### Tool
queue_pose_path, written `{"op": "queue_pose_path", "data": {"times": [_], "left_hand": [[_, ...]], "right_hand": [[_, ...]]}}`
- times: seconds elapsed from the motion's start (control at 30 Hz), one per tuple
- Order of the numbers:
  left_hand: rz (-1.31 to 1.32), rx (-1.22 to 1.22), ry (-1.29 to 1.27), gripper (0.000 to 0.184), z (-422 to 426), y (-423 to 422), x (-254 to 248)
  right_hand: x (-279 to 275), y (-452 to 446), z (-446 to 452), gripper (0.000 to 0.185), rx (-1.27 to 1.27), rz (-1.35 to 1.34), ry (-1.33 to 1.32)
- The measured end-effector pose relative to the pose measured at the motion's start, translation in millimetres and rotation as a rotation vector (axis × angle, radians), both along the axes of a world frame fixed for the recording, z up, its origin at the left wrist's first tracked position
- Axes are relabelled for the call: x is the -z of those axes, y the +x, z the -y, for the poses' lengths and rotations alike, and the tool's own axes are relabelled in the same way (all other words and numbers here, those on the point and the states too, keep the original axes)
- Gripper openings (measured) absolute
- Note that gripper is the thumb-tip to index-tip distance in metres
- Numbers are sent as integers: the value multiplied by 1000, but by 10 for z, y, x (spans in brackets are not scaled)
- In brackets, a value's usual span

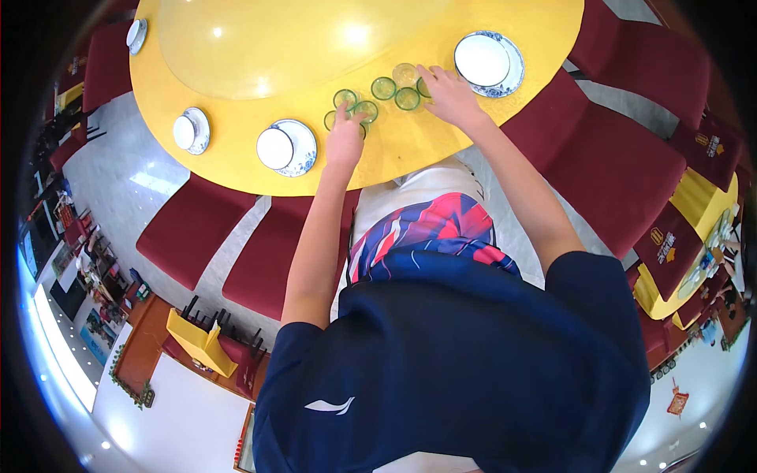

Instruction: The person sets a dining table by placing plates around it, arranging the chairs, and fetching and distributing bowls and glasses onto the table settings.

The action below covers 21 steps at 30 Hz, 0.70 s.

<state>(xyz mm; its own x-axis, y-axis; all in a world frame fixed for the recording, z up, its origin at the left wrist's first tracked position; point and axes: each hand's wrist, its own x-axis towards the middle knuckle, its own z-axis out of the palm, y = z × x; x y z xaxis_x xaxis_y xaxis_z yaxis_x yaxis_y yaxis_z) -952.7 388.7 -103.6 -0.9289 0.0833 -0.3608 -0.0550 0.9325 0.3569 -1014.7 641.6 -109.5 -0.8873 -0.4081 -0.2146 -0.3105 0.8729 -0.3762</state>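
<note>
Several green-rimmed glasses stand in two groups on the yellow table (pixel 229 169). My left hand (pixel 345 142) reaches over the left group, its fingers closed at the rims between an upper glass (pixel 344 98) and a right-hand glass (pixel 367 110); the hand partly hides the lower glasses. At the right group, my right hand (pixel 451 96) has its fingers around the edge of the rightmost glass (pixel 423 87). Beside that one are a green glass (pixel 407 98), another green glass (pixel 383 87) and a paler glass (pixel 405 74).
White bowls on blue-patterned plates lie right (pixel 514 72), left of my left hand (pixel 303 150) and farther left (pixel 202 130). A clear turntable (pixel 260 47) covers the table's middle. Dark red chairs (pixel 603 158) surround the edge. Distant people are at the far right.
</note>
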Motion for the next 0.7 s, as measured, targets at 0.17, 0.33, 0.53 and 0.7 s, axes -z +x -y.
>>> {"op": "queue_pose_path", "data": {"times": [0.17, 0.33, 0.53, 0.7], "left_hand": [[-109, -32, 108, 34, 38, 133, -394], [-218, -113, 158, 31, -41, 328, -514], [-403, -54, 165, 39, -379, 30, -467], [-480, 115, 87, 51, -894, -818, -366]], "right_hand": [[33, 11, -14, 50, 74, 13, -55], [44, 117, -199, 43, 326, -43, -286], [70, 241, -523, 45, 1167, 938, -1507], [-510, 243, -779, 55, 995, 1139, -2238]]}}
